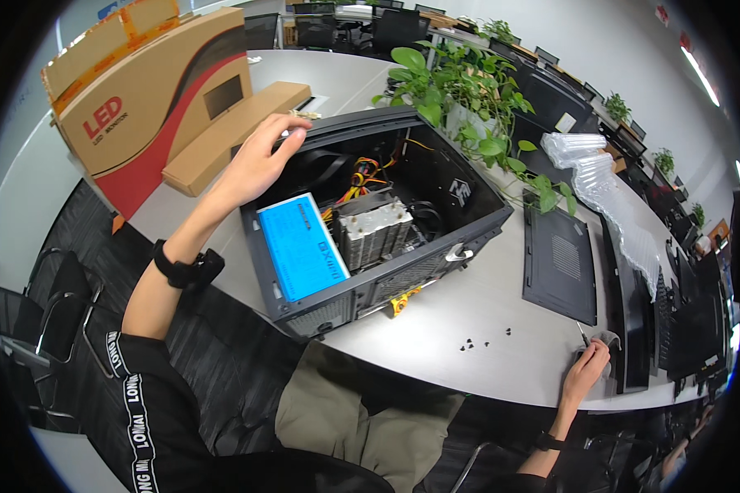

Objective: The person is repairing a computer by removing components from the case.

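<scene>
An open black computer case (370, 283) lies on its side on the table in front of me. Inside are a blue-labelled power supply (304, 246), a silver finned cooler (376, 230) and yellow, red and black cables (362, 182). My left hand (263, 160) rests on the case's far left edge, fingers stretched out and thumb apart, holding nothing. At the table's right, my right hand (586, 371) is closed around a slim screwdriver (583, 334), its thin shaft pointing away from me; the handle is mostly hidden. Several small black screws (470, 345) lie between the case and this hand.
A black side panel (559, 267) lies right of the case, near a dark monitor (626, 316) and bubble wrap (608, 189). A grey cloth (608, 343) sits beside my right hand. Cardboard boxes (152, 107) stand at the far left; a leafy plant (477, 99) stands behind the case.
</scene>
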Demonstrator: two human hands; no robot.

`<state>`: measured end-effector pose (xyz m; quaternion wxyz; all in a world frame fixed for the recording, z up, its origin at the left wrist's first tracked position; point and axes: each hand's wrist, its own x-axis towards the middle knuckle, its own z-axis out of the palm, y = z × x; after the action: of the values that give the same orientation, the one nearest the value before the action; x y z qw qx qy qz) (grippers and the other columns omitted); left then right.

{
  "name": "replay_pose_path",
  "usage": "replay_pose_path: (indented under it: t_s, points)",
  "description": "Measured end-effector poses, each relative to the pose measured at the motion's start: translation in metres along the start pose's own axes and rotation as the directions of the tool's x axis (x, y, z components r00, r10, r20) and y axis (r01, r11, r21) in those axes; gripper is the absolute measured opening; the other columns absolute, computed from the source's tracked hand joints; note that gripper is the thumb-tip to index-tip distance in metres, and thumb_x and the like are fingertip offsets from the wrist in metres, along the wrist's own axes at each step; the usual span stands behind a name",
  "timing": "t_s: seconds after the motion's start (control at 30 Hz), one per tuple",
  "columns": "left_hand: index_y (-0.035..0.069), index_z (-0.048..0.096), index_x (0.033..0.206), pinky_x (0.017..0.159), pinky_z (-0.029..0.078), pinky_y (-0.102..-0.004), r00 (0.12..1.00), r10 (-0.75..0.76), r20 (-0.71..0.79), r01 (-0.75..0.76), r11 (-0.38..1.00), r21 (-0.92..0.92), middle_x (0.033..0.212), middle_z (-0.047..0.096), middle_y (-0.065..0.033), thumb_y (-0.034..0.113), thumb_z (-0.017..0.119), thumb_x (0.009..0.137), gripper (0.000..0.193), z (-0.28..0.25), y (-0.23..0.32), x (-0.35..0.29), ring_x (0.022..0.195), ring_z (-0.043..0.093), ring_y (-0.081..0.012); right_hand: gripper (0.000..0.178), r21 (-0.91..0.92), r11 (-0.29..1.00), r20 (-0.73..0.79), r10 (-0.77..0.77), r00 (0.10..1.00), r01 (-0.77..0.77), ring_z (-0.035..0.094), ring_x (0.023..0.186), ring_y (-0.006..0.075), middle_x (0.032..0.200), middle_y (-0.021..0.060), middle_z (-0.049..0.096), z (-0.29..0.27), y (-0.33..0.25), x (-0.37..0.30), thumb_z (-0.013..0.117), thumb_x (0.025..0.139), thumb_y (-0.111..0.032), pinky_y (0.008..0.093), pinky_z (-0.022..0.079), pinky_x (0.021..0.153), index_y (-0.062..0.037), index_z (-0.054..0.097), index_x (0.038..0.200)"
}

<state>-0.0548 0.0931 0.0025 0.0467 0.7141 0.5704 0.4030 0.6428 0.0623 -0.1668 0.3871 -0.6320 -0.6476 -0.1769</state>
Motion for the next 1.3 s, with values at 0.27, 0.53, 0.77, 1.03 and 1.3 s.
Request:
replay_pose_path:
  t_s: [0.27, 0.53, 0.77, 1.03, 1.3]
  points:
    - [0.007, 0.048, 0.151, 0.121, 0.034, -0.0423, 0.994, 0.049, 0.094, -0.053, 0.998, 0.039, 0.146, 0.057, -0.0164, 0.033, 0.060, 0.105, 0.054, 0.004, 0.018, -0.013, 0.141, 0.050, -0.0287, 0.019, -0.030, 0.998, 0.016, -0.059, 0.998, 0.060, 0.057, 0.111, 0.0367, 0.116, 0.0202, 0.063, -0.005, 0.008, 0.001, 0.048, 0.109, -0.010, 0.0432, 0.044, 0.098, 0.0053, 0.059, 0.111]
    - [0.010, 0.050, 0.151, 0.117, 0.037, -0.0418, 0.999, 0.049, -0.021, -0.049, 0.999, 0.011, 0.136, 0.064, -0.0133, 0.034, 0.063, 0.104, 0.054, 0.007, 0.015, -0.011, 0.136, 0.055, -0.0267, 0.020, -0.034, 0.999, 0.037, -0.002, 0.999, 0.003, 0.056, 0.112, 0.0363, 0.120, 0.0193, 0.063, -0.006, -0.003, 0.000, 0.045, 0.110, -0.010, 0.0434, 0.043, 0.100, 0.0047, 0.058, 0.113]
    - [0.006, 0.055, 0.146, 0.119, 0.036, -0.0401, 1.000, 0.017, -0.008, -0.017, 1.000, -0.006, 0.135, 0.067, -0.0128, 0.028, 0.063, 0.104, 0.048, 0.006, 0.013, -0.011, 0.136, 0.056, -0.0257, 0.019, -0.009, 1.000, 0.008, 0.005, 1.000, -0.005, 0.057, 0.112, 0.0350, 0.119, 0.0181, 0.064, -0.001, -0.006, 0.004, 0.046, 0.110, -0.010, 0.0422, 0.043, 0.099, 0.0044, 0.058, 0.114]
    - [0.004, 0.059, 0.141, 0.115, 0.040, -0.0377, 1.000, 0.008, 0.013, -0.008, 1.000, -0.009, 0.133, 0.066, -0.0135, 0.028, 0.067, 0.102, 0.046, 0.013, 0.015, -0.011, 0.132, 0.058, -0.0243, 0.021, 0.014, 0.999, -0.011, 0.034, 0.999, -0.034, 0.058, 0.116, 0.0333, 0.123, 0.0186, 0.062, -0.003, 0.029, -0.009, 0.044, 0.111, -0.009, 0.0400, 0.044, 0.102, 0.0051, 0.058, 0.117]
    - [0.004, 0.059, 0.141, 0.115, 0.040, -0.0376, 1.000, -0.023, -0.004, 0.023, 0.999, -0.038, 0.134, 0.067, -0.0125, 0.027, 0.065, 0.104, 0.044, 0.003, 0.016, -0.013, 0.132, 0.059, -0.0240, 0.021, 0.037, 0.999, -0.011, 0.037, 0.999, -0.037, 0.058, 0.115, 0.0326, 0.123, 0.0177, 0.063, 0.003, 0.007, -0.002, 0.046, 0.111, -0.011, 0.0403, 0.044, 0.102, 0.0040, 0.059, 0.116]
